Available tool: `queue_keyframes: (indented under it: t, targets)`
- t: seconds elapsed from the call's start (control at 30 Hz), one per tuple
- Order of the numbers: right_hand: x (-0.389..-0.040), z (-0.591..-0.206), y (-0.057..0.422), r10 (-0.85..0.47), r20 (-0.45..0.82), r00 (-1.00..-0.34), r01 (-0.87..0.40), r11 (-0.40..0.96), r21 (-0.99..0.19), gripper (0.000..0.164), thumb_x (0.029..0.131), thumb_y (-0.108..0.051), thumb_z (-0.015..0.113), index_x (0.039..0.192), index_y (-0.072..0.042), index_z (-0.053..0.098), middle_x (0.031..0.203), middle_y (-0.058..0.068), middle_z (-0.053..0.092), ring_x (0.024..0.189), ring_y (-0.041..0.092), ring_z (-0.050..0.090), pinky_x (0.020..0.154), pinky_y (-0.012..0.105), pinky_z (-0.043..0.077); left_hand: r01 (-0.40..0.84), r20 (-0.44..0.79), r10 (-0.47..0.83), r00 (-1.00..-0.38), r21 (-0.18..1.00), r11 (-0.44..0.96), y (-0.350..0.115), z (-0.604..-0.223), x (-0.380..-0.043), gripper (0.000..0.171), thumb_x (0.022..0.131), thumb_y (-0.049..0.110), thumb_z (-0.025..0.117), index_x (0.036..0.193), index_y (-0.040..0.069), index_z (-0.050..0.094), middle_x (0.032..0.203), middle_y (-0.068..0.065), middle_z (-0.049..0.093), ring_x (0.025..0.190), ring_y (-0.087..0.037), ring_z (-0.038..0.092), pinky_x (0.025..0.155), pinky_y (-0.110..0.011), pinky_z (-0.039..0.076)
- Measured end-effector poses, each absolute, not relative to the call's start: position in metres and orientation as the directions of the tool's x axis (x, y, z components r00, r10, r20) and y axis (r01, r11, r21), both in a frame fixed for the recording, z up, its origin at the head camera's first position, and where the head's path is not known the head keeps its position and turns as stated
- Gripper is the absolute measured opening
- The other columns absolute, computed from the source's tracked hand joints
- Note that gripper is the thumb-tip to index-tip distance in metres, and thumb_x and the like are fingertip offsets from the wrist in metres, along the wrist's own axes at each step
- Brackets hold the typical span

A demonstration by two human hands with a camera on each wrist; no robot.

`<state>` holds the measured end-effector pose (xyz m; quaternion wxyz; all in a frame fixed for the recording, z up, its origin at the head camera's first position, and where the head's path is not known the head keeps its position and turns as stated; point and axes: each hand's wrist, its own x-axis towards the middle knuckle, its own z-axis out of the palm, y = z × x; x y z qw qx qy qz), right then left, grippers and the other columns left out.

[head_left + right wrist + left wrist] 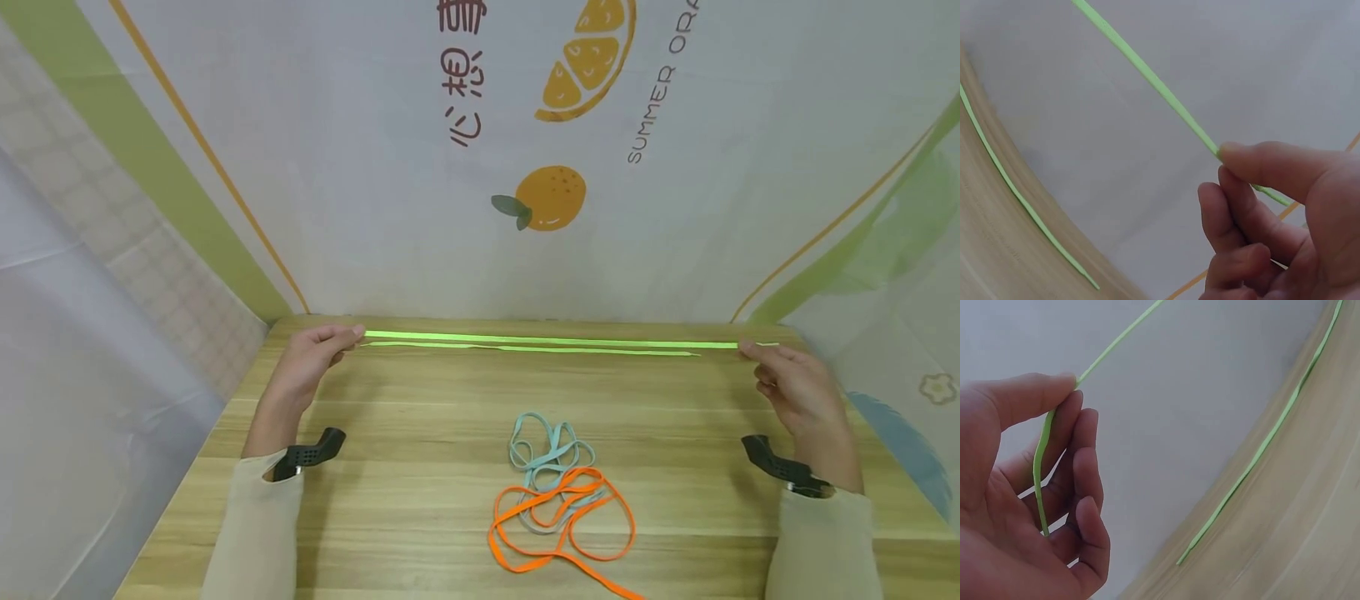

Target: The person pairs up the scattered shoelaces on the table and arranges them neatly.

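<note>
A neon-green shoelace (551, 340) is stretched straight across the back of the table. My left hand (318, 354) pinches it near one end between thumb and index finger; in the left wrist view a short tail (1038, 462) hangs down inside the palm. At the other side my right hand (798, 383) pinches the lace the same way, and its tip (1272, 196) sticks out behind the thumb. Below the held lace, a second green shoelace (592, 351) lies nearly straight on the tabletop, touched by neither hand.
Nearer the front of the wooden table (405, 467) lie a loosely coiled light-blue shoelace (557, 454) and an orange shoelace (536, 553) partly over it. A white printed cloth (375, 167) hangs behind the back edge and at both sides.
</note>
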<state>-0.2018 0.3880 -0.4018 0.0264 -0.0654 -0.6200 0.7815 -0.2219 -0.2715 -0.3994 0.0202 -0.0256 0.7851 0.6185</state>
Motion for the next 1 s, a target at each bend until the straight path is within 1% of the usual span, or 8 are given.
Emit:
queue_keyframes:
  t: [0.07, 0.13, 0.27, 0.4, 0.53, 0.63, 0.77, 1.0]
  targets:
    - [-0.203, -0.403, 0.387, 0.143, -0.084, -0.986, 0.049, -0.232, -0.972, 0.025, 0.108, -0.004, 0.071, 0.089, -0.004, 0.087, 0.102, -0.012, 0.075, 0.068, 0.009, 0.048, 0.060, 0.022, 0.044, -0.071, -0.067, -0.026, -0.997, 0.966, 0.249, -0.271, -0.402, -0.224, 0.029, 0.108, 0.040, 0.073, 0.107, 0.012, 0.081, 0.122, 0.001, 0.064, 0.119, -0.024, 0.053, 0.113, -0.049, 0.039]
    - [-0.205, -0.404, 0.385, 0.165, -0.104, -0.981, 0.064, -0.231, -0.971, 0.022, 0.107, -0.006, 0.073, 0.091, -0.006, 0.087, 0.095, -0.009, 0.078, 0.068, 0.008, 0.052, 0.060, 0.021, 0.045, -0.076, -0.068, -0.038, -0.997, 0.960, 0.269, -0.270, -0.405, -0.225, 0.036, 0.108, 0.040, 0.073, 0.114, 0.005, 0.080, 0.127, -0.005, 0.063, 0.122, -0.027, 0.052, 0.115, -0.054, 0.038]
    - [-0.207, -0.405, 0.381, 0.190, -0.129, -0.973, 0.085, -0.225, -0.971, 0.022, 0.107, -0.007, 0.074, 0.090, -0.009, 0.088, 0.092, -0.008, 0.079, 0.067, 0.008, 0.055, 0.059, 0.021, 0.046, -0.086, -0.072, -0.056, -0.996, 0.951, 0.297, -0.268, -0.411, -0.229, 0.049, 0.109, 0.039, 0.070, 0.130, -0.005, 0.075, 0.133, -0.013, 0.061, 0.127, -0.033, 0.050, 0.116, -0.058, 0.038]
    - [-0.211, -0.407, 0.377, 0.234, -0.152, -0.960, 0.107, -0.194, -0.975, 0.020, 0.105, -0.008, 0.076, 0.089, -0.012, 0.088, 0.089, -0.010, 0.078, 0.067, 0.007, 0.055, 0.059, 0.020, 0.047, -0.092, -0.073, -0.073, -0.995, 0.950, 0.298, -0.267, -0.414, -0.233, 0.051, 0.111, 0.036, 0.067, 0.134, -0.009, 0.072, 0.130, -0.014, 0.062, 0.127, -0.034, 0.051, 0.116, -0.057, 0.040]
    - [-0.217, -0.410, 0.372, 0.311, -0.175, -0.934, 0.138, -0.138, -0.981, 0.016, 0.101, -0.013, 0.083, 0.085, -0.012, 0.087, 0.096, -0.015, 0.074, 0.070, 0.007, 0.056, 0.059, 0.019, 0.048, -0.110, -0.082, -0.096, -0.992, 0.937, 0.331, -0.265, -0.416, -0.235, 0.053, 0.111, 0.038, 0.065, 0.137, -0.009, 0.071, 0.136, -0.020, 0.062, 0.134, -0.038, 0.051, 0.119, -0.060, 0.037]
    - [-0.220, -0.413, 0.370, 0.351, -0.180, -0.919, 0.149, -0.114, -0.982, 0.017, 0.098, -0.014, 0.087, 0.082, -0.012, 0.083, 0.103, -0.013, 0.066, 0.072, 0.007, 0.056, 0.060, 0.019, 0.049, -0.121, -0.082, -0.118, -0.990, 0.920, 0.373, -0.262, -0.417, -0.237, 0.056, 0.111, 0.041, 0.065, 0.141, -0.007, 0.069, 0.144, -0.025, 0.061, 0.142, -0.041, 0.048, 0.122, -0.064, 0.034]
    - [-0.225, -0.417, 0.368, 0.376, -0.170, -0.911, 0.134, -0.120, -0.984, 0.019, 0.095, -0.013, 0.089, 0.079, -0.013, 0.078, 0.096, -0.011, 0.065, 0.070, 0.006, 0.057, 0.057, 0.019, 0.049, -0.132, -0.067, -0.163, -0.984, 0.893, 0.430, -0.258, -0.420, -0.241, 0.055, 0.109, 0.040, 0.068, 0.141, -0.005, 0.070, 0.151, -0.027, 0.060, 0.147, -0.044, 0.048, 0.120, -0.064, 0.036]
    - [-0.230, -0.426, 0.365, 0.386, -0.142, -0.911, 0.133, -0.051, -0.990, 0.018, 0.096, -0.013, 0.088, 0.079, -0.016, 0.081, 0.082, -0.013, 0.065, 0.063, 0.006, 0.054, 0.052, 0.020, 0.044, -0.161, -0.074, -0.202, -0.977, 0.872, 0.462, -0.257, -0.426, -0.246, 0.051, 0.109, 0.036, 0.068, 0.140, -0.004, 0.072, 0.162, -0.025, 0.051, 0.153, -0.045, 0.041, 0.120, -0.063, 0.037]
